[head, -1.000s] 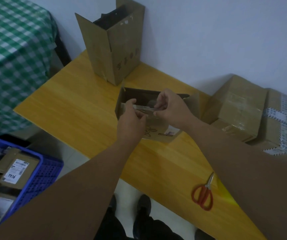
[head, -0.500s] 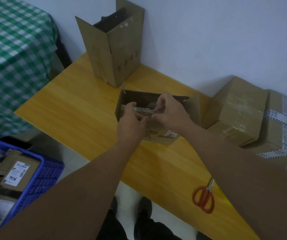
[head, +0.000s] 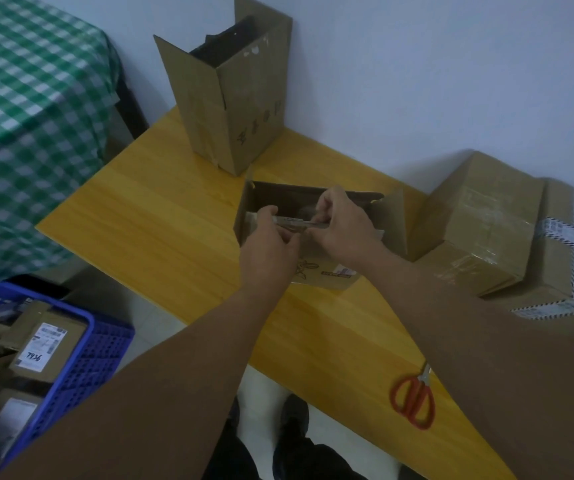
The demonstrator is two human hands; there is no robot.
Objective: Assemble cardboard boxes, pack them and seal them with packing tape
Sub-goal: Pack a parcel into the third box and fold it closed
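A small open cardboard box [head: 391, 220] stands in the middle of the yellow wooden table [head: 161, 216], its flaps up. Over its near edge both hands hold a thin flat item [head: 296, 222] level between them. My left hand [head: 271, 244] pinches the item's left end. My right hand [head: 344, 226] pinches its right end with curled fingers. What lies inside the box is dark and mostly hidden by the hands.
A tall open cardboard box [head: 230, 95] stands at the table's far corner by the wall. Two taped boxes [head: 486, 223] sit at the right. Red-handled scissors [head: 413, 400] lie near the front edge. A blue crate [head: 81, 362] of parcels is on the floor at left.
Both hands have stayed over the small box with the flat item; the item has been drawn slightly lower and more level. The view shifted a little.
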